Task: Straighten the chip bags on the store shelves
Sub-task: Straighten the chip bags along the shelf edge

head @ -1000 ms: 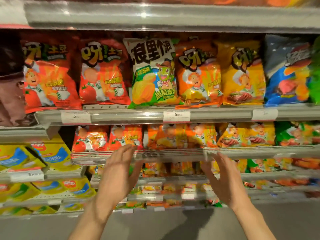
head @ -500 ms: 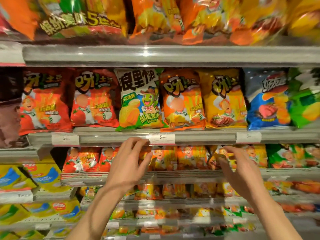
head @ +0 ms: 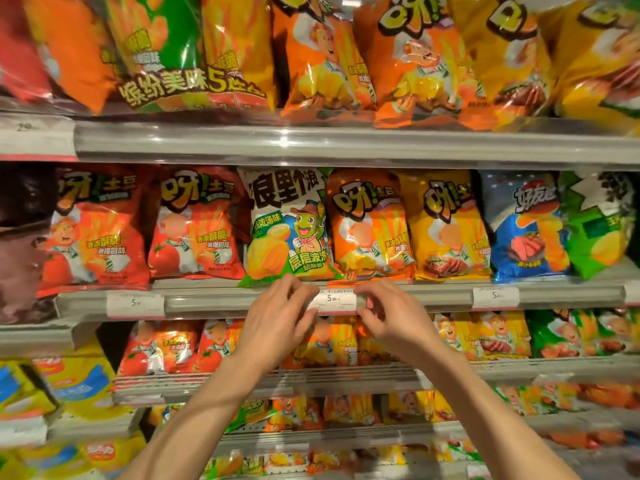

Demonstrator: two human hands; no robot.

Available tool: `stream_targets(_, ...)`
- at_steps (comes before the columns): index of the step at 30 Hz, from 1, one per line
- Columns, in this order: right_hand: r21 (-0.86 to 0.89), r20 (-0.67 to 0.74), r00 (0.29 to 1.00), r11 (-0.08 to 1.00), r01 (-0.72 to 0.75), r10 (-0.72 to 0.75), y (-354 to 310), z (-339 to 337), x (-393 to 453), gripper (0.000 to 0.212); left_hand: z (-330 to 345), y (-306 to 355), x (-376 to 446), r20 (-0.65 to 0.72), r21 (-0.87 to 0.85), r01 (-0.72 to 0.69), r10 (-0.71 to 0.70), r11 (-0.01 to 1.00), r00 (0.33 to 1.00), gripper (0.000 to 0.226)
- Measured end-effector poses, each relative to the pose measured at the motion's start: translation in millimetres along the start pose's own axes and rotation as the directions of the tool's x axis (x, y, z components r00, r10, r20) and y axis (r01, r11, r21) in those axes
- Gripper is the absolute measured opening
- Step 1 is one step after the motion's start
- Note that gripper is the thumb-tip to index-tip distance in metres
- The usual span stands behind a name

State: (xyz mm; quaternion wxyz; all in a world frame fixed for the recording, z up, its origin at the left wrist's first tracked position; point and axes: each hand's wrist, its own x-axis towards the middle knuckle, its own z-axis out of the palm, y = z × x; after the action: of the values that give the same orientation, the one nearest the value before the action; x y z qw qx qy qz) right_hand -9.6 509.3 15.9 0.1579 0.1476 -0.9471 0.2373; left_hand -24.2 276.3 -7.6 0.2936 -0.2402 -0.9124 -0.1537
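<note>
Both hands are raised to the shelf rail (head: 415,296). The left hand (head: 277,320) and right hand (head: 388,317) flank the price tag (head: 331,299), their curled fingertips seemingly pinching its two ends, though contact is hard to confirm. Just above the grip, the white-and-green chip bag (head: 287,226) stands upright, long axis vertical, face out, leaning slightly left. Its lower corner overhangs the rail. Just right of it stands the orange chip bag (head: 367,223). The lower shelves are blurred.
</note>
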Motion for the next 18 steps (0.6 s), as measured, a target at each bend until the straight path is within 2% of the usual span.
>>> stream_targets(5,0.023,-0.011,1.0,1.0,-0.011,0.011,0,2,1,0.025,3,-2,-3,0.016,-0.061,0.052,-0.051,0.997,0.999,0.037)
stream_targets(11,0.267,-0.188,0.981,0.964,0.006,0.046,-26,-32,35,0.02,-1,-3,-1,0.079,-0.189,0.115,-0.102,0.975,0.992,0.037)
stream_targets(15,0.243,-0.121,0.993,0.97,0.022,0.008,-61,-46,78,0.049,-5,-3,1,0.103,-0.241,0.145,-0.123,0.96,0.987,0.038)
stream_targets(18,0.249,0.005,1.0,0.969,0.004,-0.005,-77,-42,108,0.076,-7,-3,2,0.114,-0.258,0.143,-0.117,0.956,0.987,0.039)
